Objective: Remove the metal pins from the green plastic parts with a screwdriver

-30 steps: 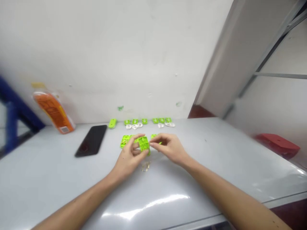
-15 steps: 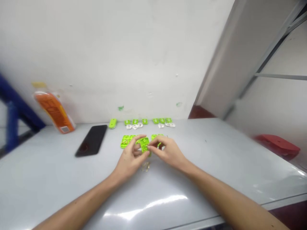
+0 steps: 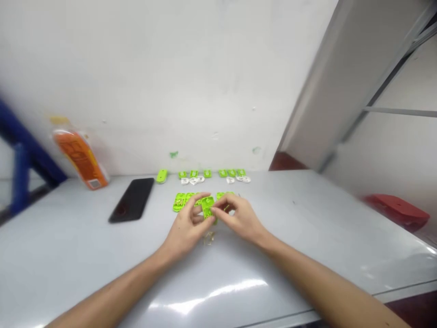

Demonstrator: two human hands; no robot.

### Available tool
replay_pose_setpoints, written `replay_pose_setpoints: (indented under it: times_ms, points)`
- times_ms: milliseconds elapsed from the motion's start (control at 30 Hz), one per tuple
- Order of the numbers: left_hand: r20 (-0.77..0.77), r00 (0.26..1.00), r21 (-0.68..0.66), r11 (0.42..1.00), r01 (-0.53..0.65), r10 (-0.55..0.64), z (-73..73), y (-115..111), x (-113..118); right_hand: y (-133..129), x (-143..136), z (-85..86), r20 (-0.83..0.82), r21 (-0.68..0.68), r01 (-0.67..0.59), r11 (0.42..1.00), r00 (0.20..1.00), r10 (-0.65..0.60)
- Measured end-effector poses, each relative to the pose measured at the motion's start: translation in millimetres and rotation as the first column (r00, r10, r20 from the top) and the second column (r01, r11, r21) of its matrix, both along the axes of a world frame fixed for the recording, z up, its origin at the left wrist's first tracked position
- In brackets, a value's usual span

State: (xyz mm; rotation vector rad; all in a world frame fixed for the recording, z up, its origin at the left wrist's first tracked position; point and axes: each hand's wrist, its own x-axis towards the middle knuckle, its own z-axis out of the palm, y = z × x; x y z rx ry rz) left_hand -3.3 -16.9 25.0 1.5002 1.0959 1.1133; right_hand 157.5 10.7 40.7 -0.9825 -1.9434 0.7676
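Held up over the table between the thumb and fingers of my left hand [image 3: 187,228] is a small green plastic shell [image 3: 207,206] with its moulded inner side toward me. My right hand [image 3: 239,217] is pinched at the shell's right edge; whatever is between those fingertips is too small to make out. Small brass-coloured metal pieces [image 3: 209,238] lie on the table just below the shell. Behind my left fingers rest more green shells [image 3: 179,202] with brass bits inside. Further green shells [image 3: 221,196] are partly hidden by my right hand.
Along the wall sit several small green pieces [image 3: 194,173] and white pieces [image 3: 193,181], with a closed green case [image 3: 161,176] at their left. A black phone [image 3: 132,200] lies left, near an orange bottle [image 3: 81,157] leaning on the wall. A red stool [image 3: 398,211] stands beyond the table's right edge.
Both hands keep nearly the same pose around the green shell. The right fingertips have shifted very slightly at the shell, and the whole view has moved a little.
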Motion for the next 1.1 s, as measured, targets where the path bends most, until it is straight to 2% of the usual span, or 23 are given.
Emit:
replay_pose_setpoints:
  times_ms: [167, 300, 467, 567, 633, 700, 800, 1033, 1100]
  points:
    - [0.005, 1.000, 0.005, 1.000, 0.009, -0.009, -0.9, 0, 0, -1, -1, 1.7, 0.026, 0.001, 0.024, 1.000, 0.999, -0.024]
    - [0.003, 1.000, -0.002, 1.000, 0.013, -0.013, -0.3, -1, 1, 2, 0, -0.7, 0.037, -0.050, 0.021, 0.999, 0.999, -0.019]
    - [0.053, 0.998, -0.062, 0.997, 0.035, -0.032, 1.3, 1, 0, 10, 2, -6.2, -0.034, -0.129, -0.005, 0.992, 0.999, 0.001]
    - [0.112, 0.994, -0.111, 0.994, 0.007, 0.005, 2.0, 6, -2, 13, 4, -7.4, -0.086, -0.135, 0.003, 0.991, 0.996, -0.014]
    - [0.160, 0.985, -0.134, 0.990, -0.046, 0.067, 2.3, 10, -6, 14, 7, -7.4, -0.016, -0.116, 0.009, 0.993, 1.000, -0.010]
    - [0.205, 0.970, -0.153, 0.983, -0.103, 0.134, 2.1, 13, -10, 13, 10, -7.4, 0.156, -0.098, -0.050, 0.994, 0.986, 0.065]
    - [0.236, 0.954, -0.169, 0.974, -0.149, 0.187, 1.1, 17, -15, 10, 14, -8.3, 0.372, -0.126, -0.177, 0.976, 0.904, 0.212]
    - [0.210, 0.963, -0.138, 0.980, -0.142, 0.169, -1.6, 18, -14, 8, 14, -10.3, 0.457, -0.188, -0.227, 0.956, 0.841, 0.289]
    - [0.198, 0.967, -0.133, 0.981, -0.138, 0.163, -1.7, 17, -13, 8, 15, -9.7, 0.477, -0.169, -0.230, 0.958, 0.832, 0.284]
